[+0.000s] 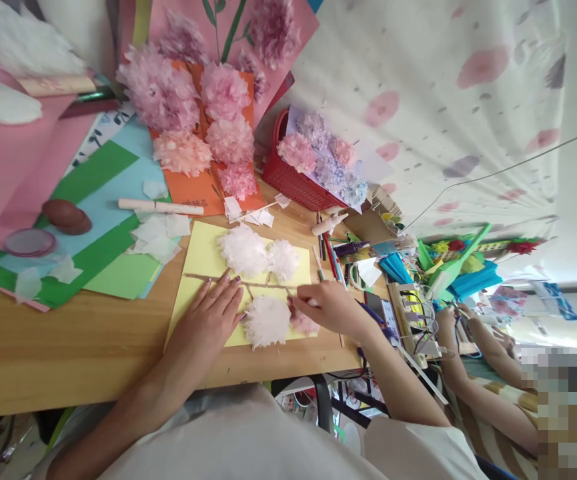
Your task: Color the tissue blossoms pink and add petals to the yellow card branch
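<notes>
1. Head view: the wooden bench [83,347] runs across in front of the person and carries all the work.
2. On it, close to the near edge, lies a yellow sheet [203,243], thin and flat; it should slide and crease easily, so its bare edge is the place to hold it.
3. Left hand [217,303]: open, palm down, fingers spread on the sheet and across part of the brown stem.
4. Right hand [321,303]: fingers curled in over the stem's other end; I cannot tell whether it grips anything.
5. Brown stem [263,286]: long and thin, running across the sheet between the hands; whether it is drawn or a real twig is unclear.
6. Three white flowers [243,250], two beyond the stem and one on its near side, look feather-light, soft and easily crushed; the hidden underside would be a kinder hold than the frilled petals.
7. Pink flower [304,325]: beside the nearer white one, partly covered by the right hand, probably just as fragile.
</notes>
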